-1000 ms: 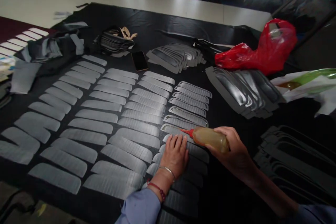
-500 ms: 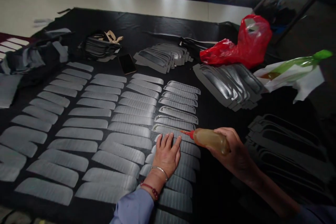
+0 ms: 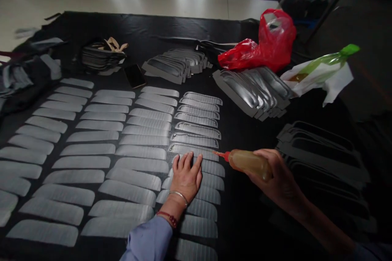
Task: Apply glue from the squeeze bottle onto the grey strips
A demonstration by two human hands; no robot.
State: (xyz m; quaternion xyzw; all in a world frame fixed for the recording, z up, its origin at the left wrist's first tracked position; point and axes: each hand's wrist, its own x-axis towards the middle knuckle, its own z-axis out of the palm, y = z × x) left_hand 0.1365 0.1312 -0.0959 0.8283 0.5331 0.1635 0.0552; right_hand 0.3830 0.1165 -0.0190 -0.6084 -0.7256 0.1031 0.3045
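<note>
At the far left, a bundle of dark and grey fabric pieces (image 3: 21, 77) lies on a black sheet (image 3: 128, 26). Rightward from it, round-cornered grey panels (image 3: 43, 232) lie in several columns, some overlapping at their edges. Behind these columns stand a stack of dark pieces (image 3: 99, 59) topped with tan strips (image 3: 114, 45), then a smartphone (image 3: 134, 76) lying screen up, then a pile of grey pieces with glossy dark inserts (image 3: 176, 65).

The left hand (image 3: 186, 176) lies palm down on the next column, fingers apart, fingertips at the lower edge of the working panel (image 3: 183, 148). Its wrist carries a silver-coloured bangle (image 3: 178, 196) and a red beaded bracelet (image 3: 168, 218). The working panel lies in this column, directly beyond the fingertips; glossy liquid shows near its left end. Panels farther up the column bear glossy lines along their borders.

To the right, the squeeze bottle (image 3: 249, 164) is held tilted, its red nozzle (image 3: 222, 155) pointing left at the right end of the working panel. Contact between tip and panel cannot be determined. The right hand (image 3: 280, 177) is clamped around the bottle's rear part.

Behind the bottle are a second pile of glossy-insert pieces (image 3: 252, 91) and a red plastic bag (image 3: 275, 43). Farther right lie a green-tinted plastic bag (image 3: 329, 63) on white paper (image 3: 335, 79) and, nearer, dark frame-shaped offcuts (image 3: 321, 151).
</note>
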